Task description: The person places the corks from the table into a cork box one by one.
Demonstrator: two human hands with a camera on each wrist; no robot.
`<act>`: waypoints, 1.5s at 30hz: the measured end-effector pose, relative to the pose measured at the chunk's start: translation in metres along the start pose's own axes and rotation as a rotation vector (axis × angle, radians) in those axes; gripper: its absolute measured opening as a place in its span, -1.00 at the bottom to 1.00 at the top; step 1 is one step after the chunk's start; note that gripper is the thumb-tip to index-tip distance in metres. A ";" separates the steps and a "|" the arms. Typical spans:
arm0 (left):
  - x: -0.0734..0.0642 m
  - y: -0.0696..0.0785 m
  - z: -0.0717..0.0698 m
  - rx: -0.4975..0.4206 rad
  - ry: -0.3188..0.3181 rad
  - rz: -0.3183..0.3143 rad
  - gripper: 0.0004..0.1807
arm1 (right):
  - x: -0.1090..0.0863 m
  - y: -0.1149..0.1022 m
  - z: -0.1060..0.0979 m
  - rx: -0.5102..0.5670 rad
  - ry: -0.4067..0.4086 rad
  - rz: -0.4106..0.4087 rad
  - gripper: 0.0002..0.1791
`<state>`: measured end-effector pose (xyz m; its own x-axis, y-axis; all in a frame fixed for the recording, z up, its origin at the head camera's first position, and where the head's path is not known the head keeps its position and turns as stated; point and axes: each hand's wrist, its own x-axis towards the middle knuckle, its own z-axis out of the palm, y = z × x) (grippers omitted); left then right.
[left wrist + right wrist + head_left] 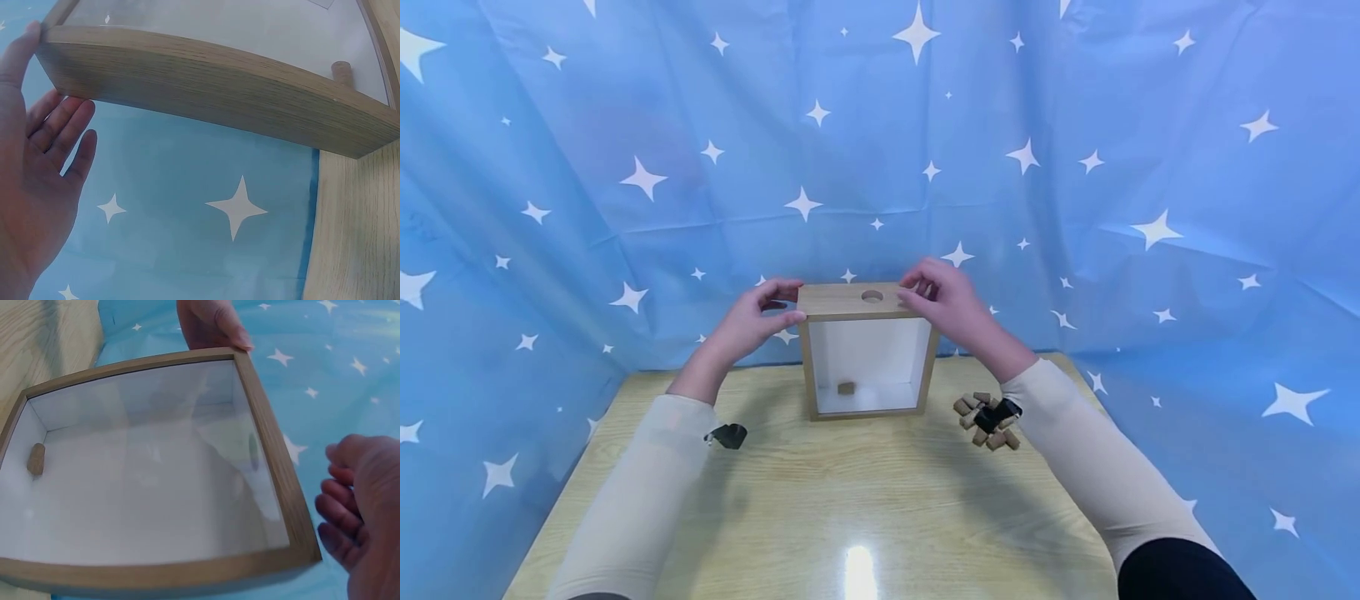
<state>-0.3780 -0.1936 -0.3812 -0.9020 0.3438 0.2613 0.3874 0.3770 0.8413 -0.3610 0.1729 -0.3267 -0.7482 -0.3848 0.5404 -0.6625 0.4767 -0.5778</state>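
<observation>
A wooden frame box [805, 367] with a clear front and a round hole in its top stands upright on the table. Inside it, one cork [846, 388] lies low on the left; the right wrist view also shows this cork [36, 459]. My left hand [752, 323] holds the box's upper left corner, thumb at the front edge and fingers toward the back. Over the top's right end is my right hand [946, 298], beside the hole. In the right wrist view its loosely curled fingers [337, 515] are apart from the frame, with nothing visible in them.
Several loose corks [997, 442] lie in a pile on the wooden table [850, 492], to the right of the box and partly behind the right wrist's black strap. A blue curtain with white stars [880, 167] hangs close behind the box.
</observation>
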 end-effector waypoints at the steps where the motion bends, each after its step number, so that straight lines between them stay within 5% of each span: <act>1: -0.001 0.000 -0.001 0.003 0.002 0.000 -0.32 | -0.004 0.001 -0.002 0.005 0.018 -0.006 -0.93; 9: -0.003 -0.002 -0.002 0.017 0.006 -0.010 -0.27 | -0.047 0.024 -0.018 0.051 0.127 -0.050 -0.95; 27: 0.002 -0.002 0.002 -0.008 0.002 -0.004 -0.33 | -0.183 0.109 -0.026 -0.122 -0.024 0.382 -0.84; 37: 0.001 -0.001 0.000 -0.015 -0.002 -0.014 -0.33 | -0.227 0.137 -0.014 -0.097 -0.067 0.484 -0.74; 45: 0.002 -0.003 -0.001 -0.021 0.004 -0.004 -0.34 | -0.238 0.145 -0.004 -0.063 -0.076 0.474 -0.78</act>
<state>-0.3808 -0.1948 -0.3831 -0.9045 0.3384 0.2596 0.3793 0.3599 0.8524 -0.2784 0.3372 -0.5366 -0.9693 -0.1688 0.1790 -0.2460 0.6592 -0.7106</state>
